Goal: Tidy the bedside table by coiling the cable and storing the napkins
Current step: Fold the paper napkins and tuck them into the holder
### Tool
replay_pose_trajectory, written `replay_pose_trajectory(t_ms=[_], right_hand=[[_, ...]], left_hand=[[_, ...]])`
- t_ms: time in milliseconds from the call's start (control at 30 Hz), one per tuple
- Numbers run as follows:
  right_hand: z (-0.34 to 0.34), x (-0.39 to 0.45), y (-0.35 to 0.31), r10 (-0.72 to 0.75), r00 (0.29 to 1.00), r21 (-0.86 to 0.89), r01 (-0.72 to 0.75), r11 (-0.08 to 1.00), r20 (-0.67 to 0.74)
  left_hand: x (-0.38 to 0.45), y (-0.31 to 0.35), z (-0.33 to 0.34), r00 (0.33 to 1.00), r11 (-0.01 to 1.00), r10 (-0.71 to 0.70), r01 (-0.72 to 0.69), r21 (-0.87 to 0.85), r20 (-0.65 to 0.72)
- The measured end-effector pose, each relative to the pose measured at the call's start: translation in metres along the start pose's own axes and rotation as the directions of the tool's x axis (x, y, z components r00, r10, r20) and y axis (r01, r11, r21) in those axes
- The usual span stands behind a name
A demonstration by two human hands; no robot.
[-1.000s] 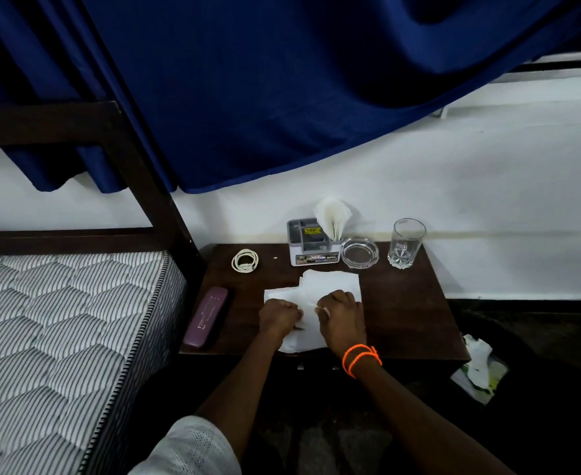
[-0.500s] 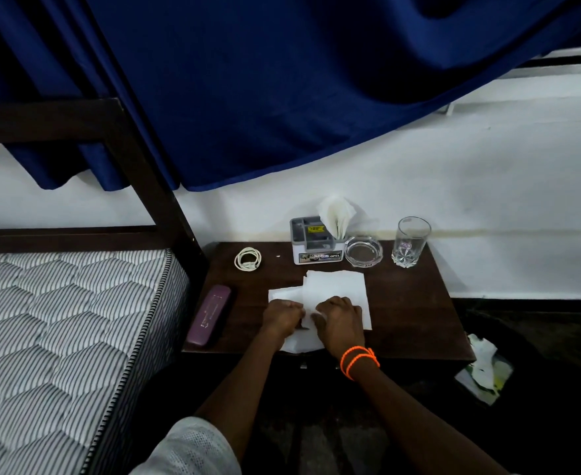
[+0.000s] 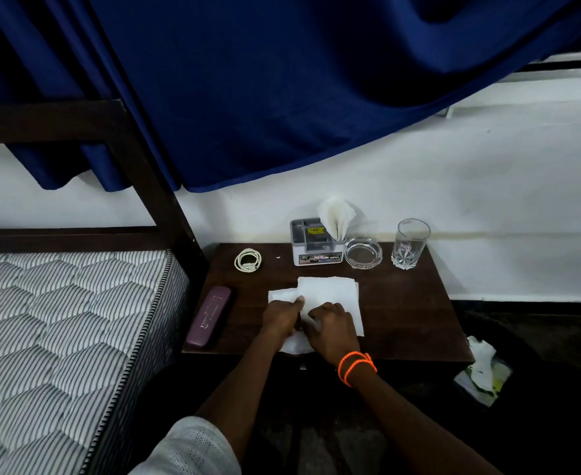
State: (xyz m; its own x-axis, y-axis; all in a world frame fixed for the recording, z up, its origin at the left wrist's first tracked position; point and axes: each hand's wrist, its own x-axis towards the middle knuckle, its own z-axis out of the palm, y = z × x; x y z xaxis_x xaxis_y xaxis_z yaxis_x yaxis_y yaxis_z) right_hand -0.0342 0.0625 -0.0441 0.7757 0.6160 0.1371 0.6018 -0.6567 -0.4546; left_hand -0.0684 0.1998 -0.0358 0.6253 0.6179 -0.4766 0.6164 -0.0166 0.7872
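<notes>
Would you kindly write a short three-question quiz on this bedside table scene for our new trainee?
1. True or false: the white cable is already coiled on the dark wooden bedside table.
2. What lies directly under the left hand and right hand?
3. Which item stands nearest the table's right edge: A) grey plastic organiser box, B) clear glass ashtray, C) clear drinking glass?

Key
1. True.
2. Flat white paper napkins, both hands pressing on them.
3. C.
</notes>
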Motion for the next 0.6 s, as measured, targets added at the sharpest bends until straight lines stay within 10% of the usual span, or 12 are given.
replay_pose_trajectory(t_ms=[233, 433, 600], right_hand=[[-0.012, -0.001, 0.012, 0.121, 0.986, 0.188, -0.097, 0.977, -0.115], [-0.033, 0.013, 0.023, 0.439, 0.842, 0.436, -0.283, 0.854, -0.314], [-0.054, 0.024, 0.015, 0.721, 0.678, 0.689, -0.591, 0.420, 0.142]], left_hand=[[-0.003, 0.001, 0.000, 1.000, 0.999, 0.024, -0.024, -0.036, 0.007], [-0.016, 0.020, -0.012, 0.984, 0.924, -0.064, 0.121, -0.363, 0.167], [-0.029, 0.031, -0.024, 0.949, 0.787, -0.071, 0.242, -0.567, 0.307]])
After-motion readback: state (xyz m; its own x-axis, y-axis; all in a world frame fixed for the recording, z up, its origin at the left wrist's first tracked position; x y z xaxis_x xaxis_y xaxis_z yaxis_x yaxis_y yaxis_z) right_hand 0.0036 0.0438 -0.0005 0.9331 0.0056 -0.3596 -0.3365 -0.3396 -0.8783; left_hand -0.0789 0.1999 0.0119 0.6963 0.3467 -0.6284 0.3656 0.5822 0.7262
